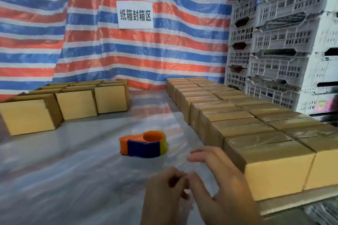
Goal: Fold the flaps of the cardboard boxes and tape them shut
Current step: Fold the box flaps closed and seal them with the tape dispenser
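Glossy grey sheeting [73, 170] lies under both hands. The left hand [164, 193] is curled, thumb against fingertips; motion blur hides whether it pinches anything. The right hand [219, 179] spreads loose, straight fingers and holds nothing visible. Just beyond them sits an orange and blue tape dispenser [142, 145] with a yellowish roll. Beside the right hand run tight rows of taped boxes [256, 133], their tops shiny. More plain boxes [76, 104] stand far left. Behind hang a striped woven tarp [164, 51] with a paper sign [135, 14], and stacked white lattice crates [283, 42].
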